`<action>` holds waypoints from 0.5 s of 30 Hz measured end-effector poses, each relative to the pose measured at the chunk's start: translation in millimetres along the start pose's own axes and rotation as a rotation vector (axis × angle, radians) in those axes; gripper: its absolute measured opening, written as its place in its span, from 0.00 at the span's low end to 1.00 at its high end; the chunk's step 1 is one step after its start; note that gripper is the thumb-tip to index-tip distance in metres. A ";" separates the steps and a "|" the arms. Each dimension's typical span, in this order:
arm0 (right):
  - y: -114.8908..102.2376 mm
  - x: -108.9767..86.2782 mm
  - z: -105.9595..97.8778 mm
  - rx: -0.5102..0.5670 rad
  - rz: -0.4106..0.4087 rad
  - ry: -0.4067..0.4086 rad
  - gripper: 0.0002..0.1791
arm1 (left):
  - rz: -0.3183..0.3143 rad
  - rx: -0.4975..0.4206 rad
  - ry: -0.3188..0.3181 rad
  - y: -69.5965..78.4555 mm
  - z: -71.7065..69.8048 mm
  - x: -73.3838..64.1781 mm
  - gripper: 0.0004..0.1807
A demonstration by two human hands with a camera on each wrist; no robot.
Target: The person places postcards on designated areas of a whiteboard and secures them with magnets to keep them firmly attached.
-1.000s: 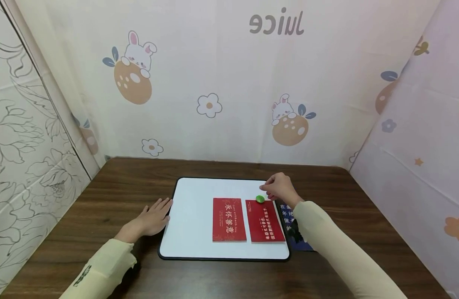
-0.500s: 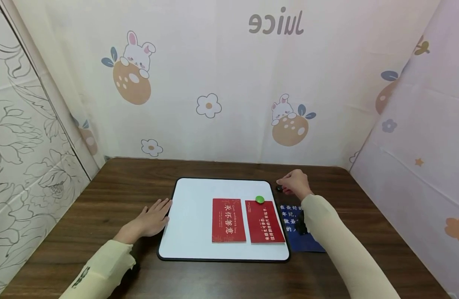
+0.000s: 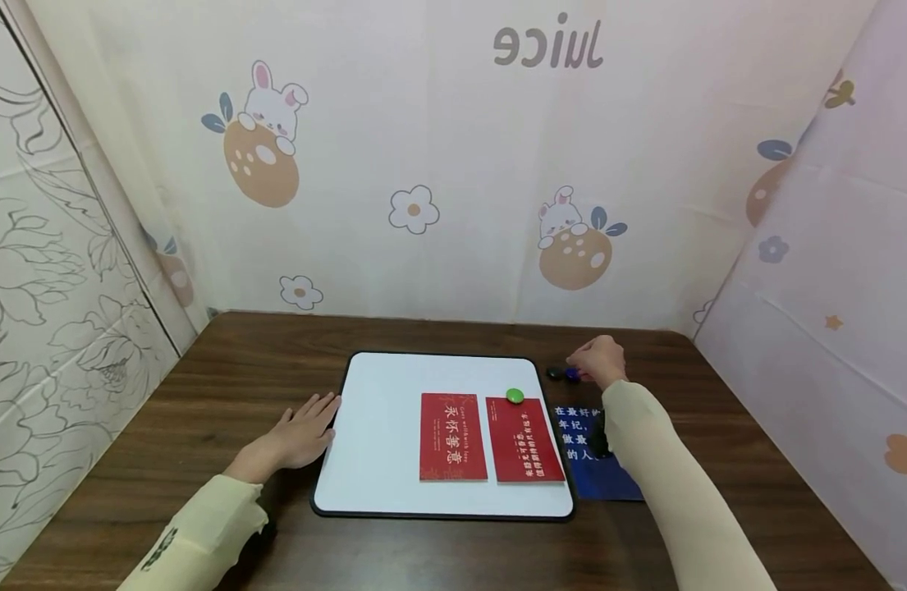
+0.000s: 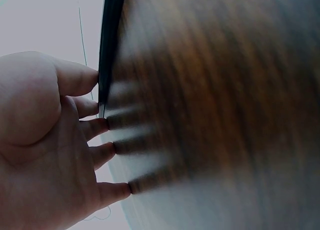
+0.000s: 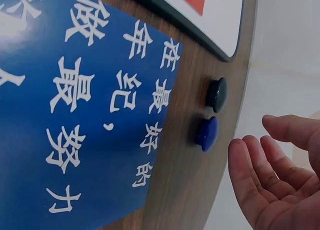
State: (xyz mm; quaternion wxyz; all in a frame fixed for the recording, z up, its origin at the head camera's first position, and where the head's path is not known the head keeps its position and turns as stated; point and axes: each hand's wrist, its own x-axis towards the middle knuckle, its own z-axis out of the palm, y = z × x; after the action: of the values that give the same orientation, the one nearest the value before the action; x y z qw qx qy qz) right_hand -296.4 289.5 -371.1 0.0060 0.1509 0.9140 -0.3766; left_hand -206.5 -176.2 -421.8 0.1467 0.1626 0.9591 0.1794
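My left hand (image 3: 298,431) lies with extended fingers at the left edge of the whiteboard (image 3: 372,443); in the left wrist view its thumb and fingertips touch the board's black frame (image 4: 106,50) and the table. Beyond the board's upper right corner, my right hand (image 3: 601,359) hovers by a blue round magnet (image 5: 207,134). Its fingers are loosely bent, with nothing between them and a gap to the magnet in the right wrist view. A black magnet (image 5: 217,95) sits beside the blue one. On the board, a green magnet (image 3: 515,396) sits at the top edge of the right red card (image 3: 506,460).
Another red card (image 3: 434,443) lies on the board, left of the first. Right of the board, a dark blue card with white characters (image 3: 608,484) lies on the wooden table (image 3: 276,345), partly under the right sleeve. A patterned curtain (image 3: 468,271) stands behind the table.
My right hand has moved right from beside the green magnet, past the black magnet, to the blue one. The green magnet stays on the red card. My left hand has not moved.
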 end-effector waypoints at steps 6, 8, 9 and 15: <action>3.1 1.5 1.3 -0.056 0.038 0.014 0.16 | 0.000 0.001 -0.002 -0.8 0.5 0.5 0.31; 5.3 2.5 1.7 -0.070 0.036 0.014 0.17 | 0.003 0.003 0.000 -1.2 0.3 0.7 0.31; 6.5 3.1 2.1 -0.078 0.035 0.014 0.18 | 0.004 0.003 0.001 -1.2 0.1 0.7 0.31; 14.0 6.3 5.4 -0.075 0.079 0.021 0.21 | 0.007 0.004 0.000 -1.1 0.1 0.3 0.31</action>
State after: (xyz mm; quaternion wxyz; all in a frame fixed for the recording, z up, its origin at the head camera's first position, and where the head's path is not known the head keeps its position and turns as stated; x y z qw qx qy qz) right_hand -299.1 296.9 -385.4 0.0167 0.1904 0.9208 -0.3399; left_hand -207.0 -177.0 -422.4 0.1456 0.1660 0.9589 0.1781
